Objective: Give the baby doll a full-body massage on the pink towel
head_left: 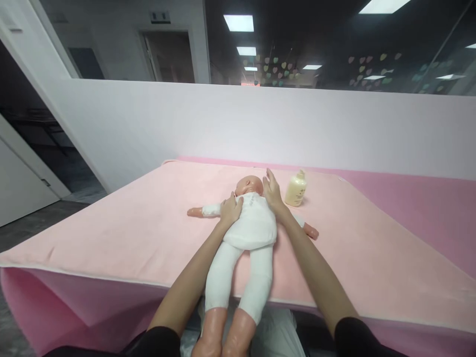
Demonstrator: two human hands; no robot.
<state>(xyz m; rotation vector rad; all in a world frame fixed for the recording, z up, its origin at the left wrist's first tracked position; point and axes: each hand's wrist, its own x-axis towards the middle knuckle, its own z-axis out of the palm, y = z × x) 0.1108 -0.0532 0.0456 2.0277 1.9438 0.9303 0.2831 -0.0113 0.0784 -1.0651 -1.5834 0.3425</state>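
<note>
A baby doll in a white top and white leggings lies stretched out, its head turned to the left side. Its bare lower legs extend past the near edge of the table, and its arms point out to both sides. My left hand rests on the doll's shoulder and upper side, thumb apart from the fingers. Beside the doll's head and other shoulder is my right hand, fingers stretched out and slightly raised; whether it touches the doll is hard to tell. A pale yellow pump bottle stands upright just right of that hand.
A pale pink cloth covers the table, over a darker pink cover. Behind it rises a white half-wall with dark glass above. A doorway and a white door are at the left.
</note>
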